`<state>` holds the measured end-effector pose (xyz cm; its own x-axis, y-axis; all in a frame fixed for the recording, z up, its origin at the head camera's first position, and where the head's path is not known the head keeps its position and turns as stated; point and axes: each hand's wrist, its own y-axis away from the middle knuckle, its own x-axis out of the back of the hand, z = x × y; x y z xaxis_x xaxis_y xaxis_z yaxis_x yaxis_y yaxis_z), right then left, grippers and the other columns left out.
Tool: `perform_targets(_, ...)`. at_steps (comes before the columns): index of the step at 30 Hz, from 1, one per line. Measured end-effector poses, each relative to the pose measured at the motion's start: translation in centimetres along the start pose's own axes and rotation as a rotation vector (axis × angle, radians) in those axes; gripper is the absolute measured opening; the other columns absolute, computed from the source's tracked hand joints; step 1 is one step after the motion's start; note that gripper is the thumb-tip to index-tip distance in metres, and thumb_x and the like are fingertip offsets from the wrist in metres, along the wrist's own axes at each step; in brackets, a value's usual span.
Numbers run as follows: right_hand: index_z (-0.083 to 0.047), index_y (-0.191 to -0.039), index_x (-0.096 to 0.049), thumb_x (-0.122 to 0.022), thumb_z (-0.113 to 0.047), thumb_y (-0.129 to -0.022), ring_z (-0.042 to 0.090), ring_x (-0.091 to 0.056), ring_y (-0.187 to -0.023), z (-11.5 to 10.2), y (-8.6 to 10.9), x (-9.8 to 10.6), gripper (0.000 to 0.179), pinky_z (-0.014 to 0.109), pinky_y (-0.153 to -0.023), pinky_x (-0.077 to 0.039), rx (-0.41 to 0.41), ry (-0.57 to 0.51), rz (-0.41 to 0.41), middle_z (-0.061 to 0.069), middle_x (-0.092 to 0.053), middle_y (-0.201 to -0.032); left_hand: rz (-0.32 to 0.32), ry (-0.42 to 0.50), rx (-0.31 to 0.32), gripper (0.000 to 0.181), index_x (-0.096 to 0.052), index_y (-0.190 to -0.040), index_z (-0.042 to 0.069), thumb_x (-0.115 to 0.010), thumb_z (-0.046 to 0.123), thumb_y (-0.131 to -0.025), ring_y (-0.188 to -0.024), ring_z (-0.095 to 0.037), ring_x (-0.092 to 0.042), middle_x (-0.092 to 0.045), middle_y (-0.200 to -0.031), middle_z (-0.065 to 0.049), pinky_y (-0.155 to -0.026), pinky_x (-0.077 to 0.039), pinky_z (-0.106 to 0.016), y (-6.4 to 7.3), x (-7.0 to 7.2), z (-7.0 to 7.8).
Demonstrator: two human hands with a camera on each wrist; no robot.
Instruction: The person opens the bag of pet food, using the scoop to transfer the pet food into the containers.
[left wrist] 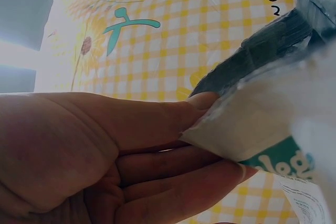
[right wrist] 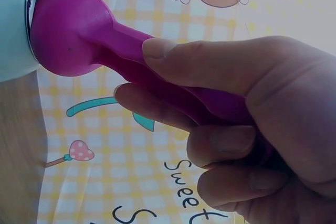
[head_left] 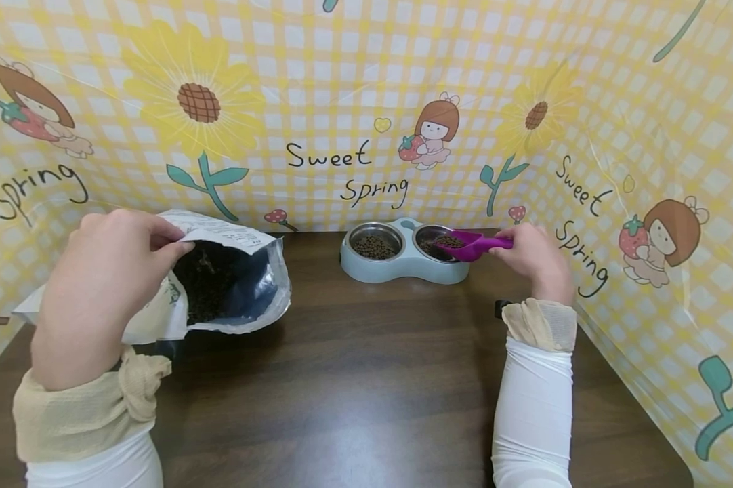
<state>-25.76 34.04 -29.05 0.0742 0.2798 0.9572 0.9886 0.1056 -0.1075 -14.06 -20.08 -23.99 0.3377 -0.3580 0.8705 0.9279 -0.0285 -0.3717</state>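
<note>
My right hand (head_left: pixel 534 257) grips the handle of a purple scoop (head_left: pixel 477 247), with brown kibble (head_left: pixel 448 241) in its bowl. The scoop is over the right steel bowl of a light blue double pet feeder (head_left: pixel 403 269); in the right wrist view its head overlaps the feeder's rim. Kibble (head_left: pixel 372 248) also lies in the left steel bowl. At the left, my left hand (head_left: pixel 107 271) pinches the edge of an open foil-lined bag (head_left: pixel 263 298) between thumb and fingers. Dark kibble (head_left: pixel 204 288) shows inside it.
A dark wooden table (head_left: pixel 354 386) carries the bag and feeder. Behind and to the right hangs a yellow checked cloth (head_left: pixel 318 88) printed with flowers and words; the feeder stands close against it.
</note>
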Motion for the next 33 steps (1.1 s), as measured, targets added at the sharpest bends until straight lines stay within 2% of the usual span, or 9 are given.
perform_targets(10, 0.001, -0.129, -0.076, -0.077, -0.023, -0.101, 0.028, -0.059, -0.077, -0.17, -0.31, -0.2, 0.036, 0.031, -0.064, -0.044, 0.002, 0.022, -0.001, 0.021, -0.079, -0.101, -0.009, -0.001, 0.004, 0.022, -0.082, -0.109, -0.003, -0.074, 0.017, -0.102, -0.078, -0.053, -0.069, -0.081, -0.095, -0.024, -0.073, -0.052, -0.068, 0.0, -0.05, 0.03)
perform_targets(16, -0.002, -0.13, -0.077, -0.077, -0.02, -0.101, 0.026, -0.06, -0.073, -0.39, -0.26, -0.18, 0.034, 0.031, -0.062, -0.045, 0.0, 0.024, 0.016, 0.021, -0.079, -0.101, -0.01, -0.002, 0.005, 0.022, -0.082, -0.109, -0.003, -0.074, 0.017, -0.101, -0.078, -0.052, -0.07, -0.081, -0.095, -0.024, -0.074, -0.053, -0.068, -0.02, -0.04, -0.01)
perform_targets(22, -0.004, -0.129, -0.078, -0.077, -0.018, -0.1, 0.029, -0.061, -0.078, -0.48, 0.01, -0.12, 0.032, 0.032, -0.064, -0.044, -0.004, 0.032, 0.035, 0.022, -0.078, -0.104, -0.007, -0.004, 0.001, 0.022, -0.082, -0.108, -0.003, -0.074, 0.017, -0.101, -0.078, -0.052, -0.069, -0.081, -0.093, -0.024, -0.073, -0.053, -0.068, -0.02, -0.07, -0.04)
perform_targets(30, -0.007, -0.132, -0.077, -0.077, -0.019, -0.101, 0.03, -0.062, -0.078, -0.37, 0.35, -0.08, 0.033, 0.032, -0.058, -0.044, -0.029, 0.041, 0.051, 0.028, -0.077, -0.116, 0.001, -0.002, -0.006, 0.021, -0.082, -0.107, -0.002, -0.075, 0.017, -0.101, -0.078, -0.054, -0.069, -0.081, -0.093, -0.024, -0.074, -0.051, -0.069, -0.01, -0.12, -0.12)
perform_targets(33, -0.009, -0.132, -0.077, -0.077, -0.019, -0.1, 0.029, -0.062, -0.077, -0.28, 0.38, -0.06, 0.034, 0.033, -0.057, -0.044, -0.036, 0.043, 0.049, 0.028, -0.077, -0.115, 0.0, -0.001, -0.005, 0.022, -0.082, -0.108, -0.002, -0.074, 0.017, -0.101, -0.078, -0.054, -0.069, -0.081, -0.093, -0.024, -0.074, -0.052, -0.069, -0.01, -0.14, -0.13)
